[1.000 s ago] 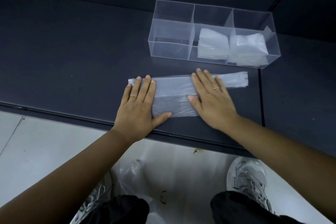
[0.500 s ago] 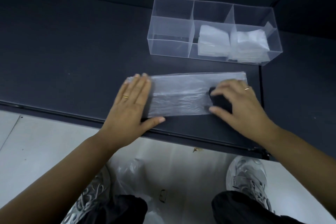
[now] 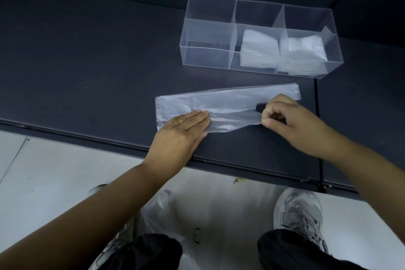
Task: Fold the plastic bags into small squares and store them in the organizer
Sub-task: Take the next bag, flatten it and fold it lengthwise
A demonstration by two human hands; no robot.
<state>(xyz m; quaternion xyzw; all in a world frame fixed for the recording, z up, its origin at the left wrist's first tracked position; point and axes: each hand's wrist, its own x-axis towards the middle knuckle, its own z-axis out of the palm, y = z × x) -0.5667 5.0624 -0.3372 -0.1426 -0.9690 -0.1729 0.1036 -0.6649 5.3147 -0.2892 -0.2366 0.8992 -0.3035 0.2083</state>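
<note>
On the dark table, just before the organizer, the bag lies flat; left hand presses it flat-fingered while right hand pinches its near edge, so best to lift slowly, matching edges.

Dark grey matte bench fills most of the view, with a thin seam running front to back on its right side. Below the front edge is pale grey floor with a tiny brownish crumb, plus silver-grey sneakers and black trouser legs at the bottom.
</note>
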